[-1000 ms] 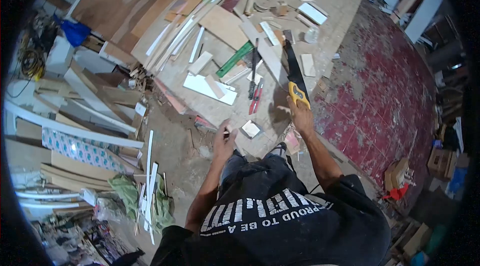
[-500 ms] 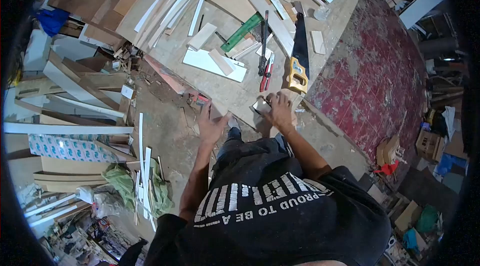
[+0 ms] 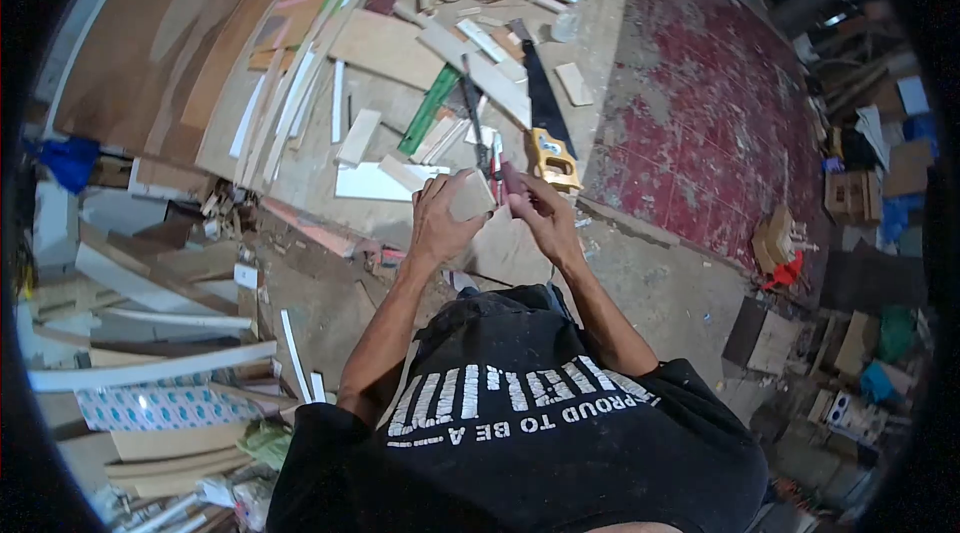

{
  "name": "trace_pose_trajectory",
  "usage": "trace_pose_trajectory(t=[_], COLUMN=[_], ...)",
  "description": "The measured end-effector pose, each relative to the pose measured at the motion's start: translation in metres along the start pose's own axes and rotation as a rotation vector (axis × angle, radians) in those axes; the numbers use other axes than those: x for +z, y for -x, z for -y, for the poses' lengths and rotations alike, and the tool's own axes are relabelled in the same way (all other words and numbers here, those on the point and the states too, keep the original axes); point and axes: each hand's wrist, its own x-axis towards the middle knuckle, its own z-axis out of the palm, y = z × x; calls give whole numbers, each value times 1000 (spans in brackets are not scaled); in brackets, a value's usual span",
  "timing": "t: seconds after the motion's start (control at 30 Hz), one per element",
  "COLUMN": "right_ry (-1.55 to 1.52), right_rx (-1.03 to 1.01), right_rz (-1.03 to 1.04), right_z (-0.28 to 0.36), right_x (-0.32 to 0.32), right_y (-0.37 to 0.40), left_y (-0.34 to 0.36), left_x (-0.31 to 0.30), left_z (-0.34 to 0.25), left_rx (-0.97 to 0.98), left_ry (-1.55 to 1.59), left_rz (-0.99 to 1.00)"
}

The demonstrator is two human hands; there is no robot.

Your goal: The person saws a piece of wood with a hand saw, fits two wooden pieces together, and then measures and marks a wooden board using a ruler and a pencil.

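My left hand [image 3: 438, 231] grips a small pale wooden block [image 3: 471, 197], fingers over its far side and thumb at its near edge. Close to the block's right edge, my right hand [image 3: 552, 225] pinches a small reddish-brown flat piece [image 3: 512, 179], partly hidden by the fingers. Both hands are in front of my body, over the near edge of the worktable [image 3: 505, 251]. Just beyond them lie a red-handled tool [image 3: 497, 148] and a long dark tool [image 3: 472, 98]. A handsaw [image 3: 546, 98] with a yellow handle rests to the right of these.
A green bar [image 3: 430, 111], a white board [image 3: 370, 182] and several wood strips lie across the table. Large brown sheets [image 3: 130, 43] stand at the far left. Offcuts and bent panels [image 3: 150, 273] crowd the left floor. Red flooring [image 3: 690, 123] stretches along the right, with a cardboard box [image 3: 852, 195] beyond.
My right hand has lifted from the tabletop and moved left, now with the reddish-brown piece in view. My left hand has raised the block towards it. The view has shifted, too.
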Motion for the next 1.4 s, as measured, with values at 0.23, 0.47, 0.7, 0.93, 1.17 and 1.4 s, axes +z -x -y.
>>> trace_pose_trajectory(t=[0.23, 0.47, 0.7, 0.93, 1.17, 1.4], right_ry=[192, 491, 500, 551, 347, 577], right_rx=[-104, -94, -136, -257, -375, -502], right_rz=[-94, -131, -167, -242, -77, 153], right_z=[70, 84, 95, 103, 128, 123], right_x=[-29, -71, -86, -93, -153, -137], right_y=[-24, -16, -8, -1, -23, 9], left_y=[-32, -56, -66, -77, -73, -75], left_x=[35, 54, 76, 76, 61, 49], left_z=[-33, -56, -59, -77, -87, -92], left_rx=[165, 124, 165, 67, -31, -46], left_ry=[312, 413, 429, 581, 1063, 1030], left_rz=[163, 254, 285, 404, 585, 651])
